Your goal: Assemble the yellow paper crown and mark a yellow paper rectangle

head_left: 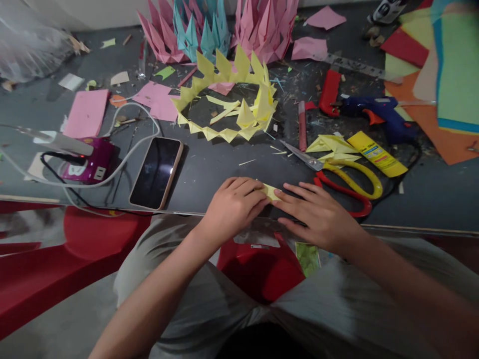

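Dark grey table [204, 167], cluttered. Left hand [236, 202] at its front edge, fingers curled and closed on the left end of a small folded pale-yellow paper piece [271, 192]. Right hand [318, 212] mostly spread, one fingertip on the piece's right end, not clenched. Piece sits between the hands, partly hidden by left fingers.

Overlapping coloured paper sheets [458, 75] far right. Spiky yellow paper ring [226, 133] just beyond the hands, loose yellow strips inside. Behind it, spiky folded-paper crowns: pink [265, 32], teal [202, 35], another pink [160, 35].

Scissors with red and yellow handles [310, 160] in the way on the right: red loop passes behind right hand, contact can't tell. Blue glue gun [368, 105] farther back. Dark-screened phone [155, 172] left of left hand, well apart; purple plug adapter [103, 157] with cables beyond. Yellow glue tube [377, 153] beside scissors. Pink paper scraps [160, 99] scattered.
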{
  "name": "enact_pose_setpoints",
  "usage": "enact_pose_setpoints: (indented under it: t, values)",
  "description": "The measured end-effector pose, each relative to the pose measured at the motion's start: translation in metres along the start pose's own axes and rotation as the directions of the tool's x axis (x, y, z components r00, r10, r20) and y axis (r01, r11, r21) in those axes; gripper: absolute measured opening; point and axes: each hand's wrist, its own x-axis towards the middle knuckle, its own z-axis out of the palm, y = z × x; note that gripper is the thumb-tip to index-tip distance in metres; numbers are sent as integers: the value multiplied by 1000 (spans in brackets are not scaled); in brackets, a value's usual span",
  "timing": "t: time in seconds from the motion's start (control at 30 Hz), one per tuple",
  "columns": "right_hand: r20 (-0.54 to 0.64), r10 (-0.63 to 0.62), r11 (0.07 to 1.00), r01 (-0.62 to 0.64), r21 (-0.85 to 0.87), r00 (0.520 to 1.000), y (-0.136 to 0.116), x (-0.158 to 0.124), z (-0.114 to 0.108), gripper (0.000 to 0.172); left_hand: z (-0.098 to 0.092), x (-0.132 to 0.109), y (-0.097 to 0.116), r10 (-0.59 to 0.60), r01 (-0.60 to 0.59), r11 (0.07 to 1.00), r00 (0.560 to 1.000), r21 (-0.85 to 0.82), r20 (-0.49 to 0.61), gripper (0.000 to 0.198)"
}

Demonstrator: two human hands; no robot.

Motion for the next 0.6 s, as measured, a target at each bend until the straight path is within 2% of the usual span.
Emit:
enact_pose_setpoints:
  t: [0.2,0.47,0.6]
  values:
    - [31,-26,999,27,-40,999,-1,0,-2,29,3,5,1,-106,108,991,994,-84,29,12]
    - [4,27,999,-27,43,1000,-1,-1,-3,24,2,5,2,-186,192,960,981,-203,49,10]
    - [-9,65,993,-64,98,998,1,-3,-3,24,1,4,4,-178,176,971,984,-160,4,10]
